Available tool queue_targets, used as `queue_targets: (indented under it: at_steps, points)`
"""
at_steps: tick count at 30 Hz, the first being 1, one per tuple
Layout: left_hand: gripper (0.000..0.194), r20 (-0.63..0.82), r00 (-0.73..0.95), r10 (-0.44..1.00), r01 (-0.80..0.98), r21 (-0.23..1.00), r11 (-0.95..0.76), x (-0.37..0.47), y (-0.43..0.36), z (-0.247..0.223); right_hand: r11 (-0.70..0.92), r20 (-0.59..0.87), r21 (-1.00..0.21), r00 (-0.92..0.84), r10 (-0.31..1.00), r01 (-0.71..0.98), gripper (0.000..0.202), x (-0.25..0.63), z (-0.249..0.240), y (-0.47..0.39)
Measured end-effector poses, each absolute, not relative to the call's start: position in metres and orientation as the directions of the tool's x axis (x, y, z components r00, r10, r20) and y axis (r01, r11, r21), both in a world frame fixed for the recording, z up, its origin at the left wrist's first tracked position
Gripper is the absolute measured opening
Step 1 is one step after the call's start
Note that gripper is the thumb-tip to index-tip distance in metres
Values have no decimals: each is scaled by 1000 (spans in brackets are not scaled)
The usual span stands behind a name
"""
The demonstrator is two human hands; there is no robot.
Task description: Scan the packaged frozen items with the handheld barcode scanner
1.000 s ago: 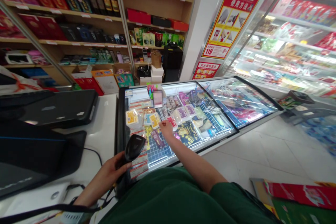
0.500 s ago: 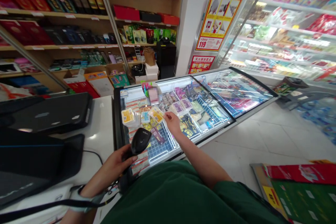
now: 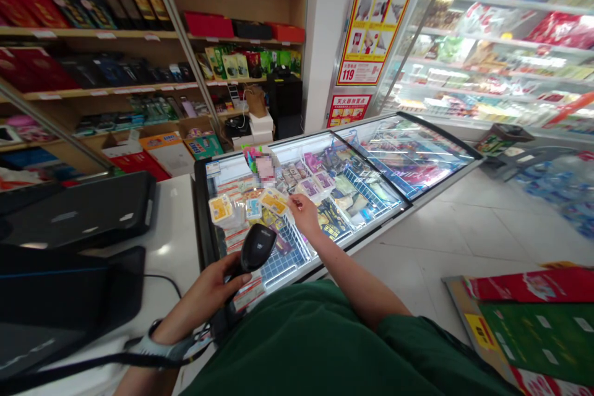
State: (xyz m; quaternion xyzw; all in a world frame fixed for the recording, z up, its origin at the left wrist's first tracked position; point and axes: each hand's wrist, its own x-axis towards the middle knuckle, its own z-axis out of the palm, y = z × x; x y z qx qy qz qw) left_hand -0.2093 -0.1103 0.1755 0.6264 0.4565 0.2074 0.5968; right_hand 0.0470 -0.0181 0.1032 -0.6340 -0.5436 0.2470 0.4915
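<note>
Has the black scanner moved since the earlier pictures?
Yes, the black scanner has moved rightward, farther from the freezer's black left edge.

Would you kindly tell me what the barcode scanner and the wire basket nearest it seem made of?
The barcode scanner looks like black plastic, given its smooth, softly shining head. The wire basket is probably pale-coated metal, judging by its thin, straight bars.

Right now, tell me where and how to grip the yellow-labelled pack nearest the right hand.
Pinch the yellow-labelled pack by its right edge, from the right, probably thumb and fingers on opposite faces. The right hand seems to hold it there; the blue-labelled pack sits close to its left end, and its flat, tilted face shows no handle. The left hand holds the scanner.
</note>
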Motion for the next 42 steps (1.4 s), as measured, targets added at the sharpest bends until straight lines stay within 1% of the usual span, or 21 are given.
queue_targets:
  at_steps: [11, 17, 22, 27, 32, 36, 38, 42]
  points:
    - [53, -291, 496, 818, 318, 938, 141, -210, -111, 177, 92, 233, -892, 276, 932, 443, 17, 45, 99, -16]
    - [47, -295, 493, 819, 329, 934, 139, -208, -110, 176, 78, 216, -896, 276, 937, 437, 16, 45, 100, -16]
    - [46, -299, 486, 821, 329, 933, 145, -208, -108, 173, 65, 200, -903, 280, 939, 425, 15, 46, 99, -16]
    - [45, -298, 491, 819, 326, 934, 145, -207, -108, 175, 85, 215, -902, 270, 938, 423, 16, 47, 97, -17]
    - [40, -303, 485, 820, 337, 930, 144, -206, -109, 178, 81, 210, -903, 270, 939, 422, 17, 47, 97, -17]
    - [44, -303, 479, 824, 328, 932, 152, -207, -109, 175, 82, 211, -904, 272, 939, 421, 17, 46, 99, -18]
    - [49, -307, 480, 821, 319, 934, 163, -207, -109, 174, 54, 179, -923, 298, 938, 382, 16, 47, 99, -17]
    - [51, -312, 480, 820, 332, 930, 159, -209, -109, 173, -104, -19, -976, 399, 917, 192, 18, 50, 91, -16]
